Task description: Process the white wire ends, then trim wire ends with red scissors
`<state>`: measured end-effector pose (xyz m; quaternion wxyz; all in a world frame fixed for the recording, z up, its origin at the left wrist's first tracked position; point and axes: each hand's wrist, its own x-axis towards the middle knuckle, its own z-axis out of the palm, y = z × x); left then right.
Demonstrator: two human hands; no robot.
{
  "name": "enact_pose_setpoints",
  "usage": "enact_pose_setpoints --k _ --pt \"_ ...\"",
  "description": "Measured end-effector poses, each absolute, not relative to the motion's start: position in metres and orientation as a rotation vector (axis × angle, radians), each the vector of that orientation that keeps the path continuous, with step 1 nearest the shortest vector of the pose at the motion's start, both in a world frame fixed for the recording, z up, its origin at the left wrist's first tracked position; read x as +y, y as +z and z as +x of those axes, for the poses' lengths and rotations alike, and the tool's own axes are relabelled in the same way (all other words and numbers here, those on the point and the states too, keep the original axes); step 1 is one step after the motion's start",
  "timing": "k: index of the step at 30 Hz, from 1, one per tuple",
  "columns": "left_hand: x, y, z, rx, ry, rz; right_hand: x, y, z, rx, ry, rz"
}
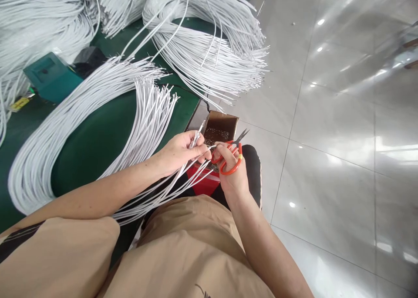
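Several white cables (163, 195) run across my lap, and my left hand (187, 150) is closed around some of them near their ends. Red-handled scissors (240, 158) hang on the fingers of my right hand (230, 165), with the dark blades pointing away up and to the right. The right thumb and forefinger pinch near the tip of one cable, close to the left fingertips. Other loose cable ends fan out below, between the two hands.
Large bundles of white cable (209, 58) lie on the green table (88, 145) at left, around a teal device (52, 78). An open cardboard box (222, 121) with small scraps stands beyond my hands. Tiled floor (329, 158) extends at right.
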<state>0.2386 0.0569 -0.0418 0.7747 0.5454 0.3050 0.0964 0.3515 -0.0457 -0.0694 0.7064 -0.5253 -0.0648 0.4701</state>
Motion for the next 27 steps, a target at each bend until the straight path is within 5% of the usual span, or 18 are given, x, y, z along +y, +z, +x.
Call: enact_pose_setpoints --k 27 --pt "0.057 -0.039 0.24 0.794 0.228 1.286 -0.047 -0.054 0.347 -0.308 0.976 -1.268"
